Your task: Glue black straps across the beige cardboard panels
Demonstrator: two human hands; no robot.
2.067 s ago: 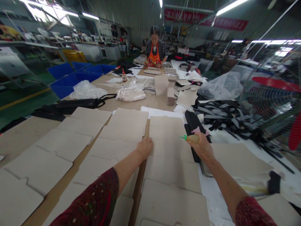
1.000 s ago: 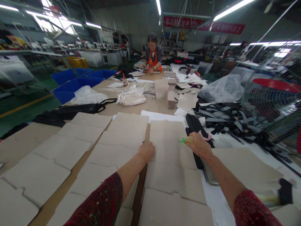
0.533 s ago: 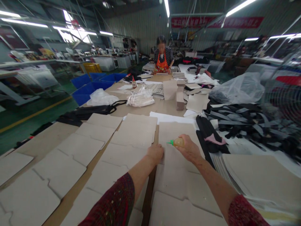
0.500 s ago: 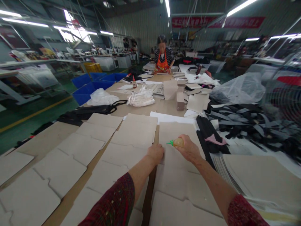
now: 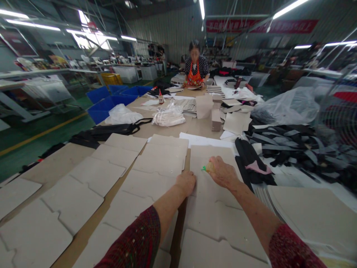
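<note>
Crowded counter (image 5: 192, 127), all told. Black folded cloth (image 5: 252, 158) with a pink scrap (image 5: 258, 167) lies close along the right row's far end; beyond it, loose black and grey strips (image 5: 284, 143) and a clear plastic bag (image 5: 290, 106). A stack of sheets (image 5: 312, 212) sits by the right forearm. Farther up: a plastic-wrapped white bundle (image 5: 169, 117), a red-topped bottle (image 5: 161, 98), a co-worker in an orange apron (image 5: 195, 75).

Pale beige panels (image 5: 212, 223) overlap in long rows, edges stepped, surfaces flat with small specks. Hands apart: right hand (image 5: 222, 172) closed round an amber squeeze bottle (image 5: 209, 167), green nozzle (image 5: 203, 168) pointing left above the right row; left hand (image 5: 186, 183) at that row's left edge (whether it grips anything, cannot tell).
</note>
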